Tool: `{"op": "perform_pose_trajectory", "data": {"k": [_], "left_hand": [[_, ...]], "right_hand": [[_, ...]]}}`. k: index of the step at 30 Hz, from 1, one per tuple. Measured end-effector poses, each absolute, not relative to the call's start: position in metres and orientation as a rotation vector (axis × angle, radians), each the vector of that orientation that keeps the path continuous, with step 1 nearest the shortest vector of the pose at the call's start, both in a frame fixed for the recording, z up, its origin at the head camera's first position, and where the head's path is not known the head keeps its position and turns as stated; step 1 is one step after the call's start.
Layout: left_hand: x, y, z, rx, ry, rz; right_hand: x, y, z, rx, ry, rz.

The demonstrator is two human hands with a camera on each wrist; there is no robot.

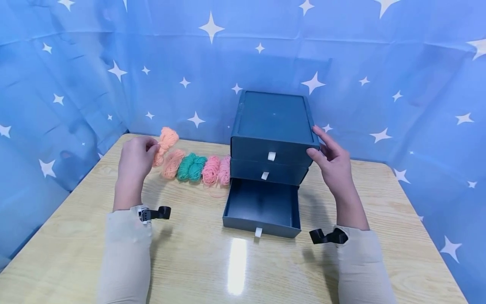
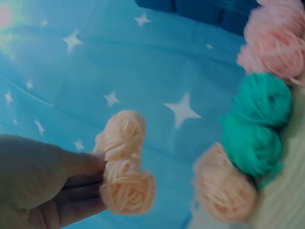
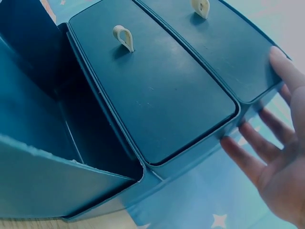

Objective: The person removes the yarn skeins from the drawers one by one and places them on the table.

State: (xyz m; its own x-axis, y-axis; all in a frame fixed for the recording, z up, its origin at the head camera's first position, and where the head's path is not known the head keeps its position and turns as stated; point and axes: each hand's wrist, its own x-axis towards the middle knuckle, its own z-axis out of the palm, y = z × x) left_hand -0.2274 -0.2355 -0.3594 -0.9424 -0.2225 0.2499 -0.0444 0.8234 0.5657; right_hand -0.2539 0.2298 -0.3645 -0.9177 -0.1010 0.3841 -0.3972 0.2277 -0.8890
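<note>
A peach yarn skein (image 1: 167,142), cinched at its middle, is pinched between the thumb and fingers of my left hand (image 1: 136,158); the left wrist view shows the skein (image 2: 126,164) held up off the table. My right hand (image 1: 334,164) rests its fingers and thumb on the right side of a dark blue drawer box (image 1: 274,120). In the right wrist view the fingers of the right hand (image 3: 281,157) lie spread along the box's side. The lowest drawer (image 1: 262,202) is pulled out with nothing in it. Two upper drawers are closed.
In a row left of the box lie another peach skein (image 1: 173,164), a green skein (image 1: 191,166) and pink yarn (image 1: 211,170). A loose pink strand trails on the wooden table (image 1: 182,253). A star-patterned blue cloth (image 1: 171,55) hangs behind.
</note>
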Motion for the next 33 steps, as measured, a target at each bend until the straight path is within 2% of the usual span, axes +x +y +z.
{"op": "perform_pose_trajectory", "data": {"k": [14,23,33], "left_hand": [[-0.248,-0.262,-0.413,0.435,-2.681,-0.827],[-0.254,-0.269,-0.436,0.444,-2.731,-0.896],[-0.261,-0.266,-0.445,0.433,-2.775,-0.999]], "right_hand": [[-0.254,0.23,-0.364,0.47,-2.244,1.76],[-0.254,0.228,-0.365,0.486,-2.242,1.747],[-0.255,0.229,-0.366,0.472,-2.262,1.733]]}}
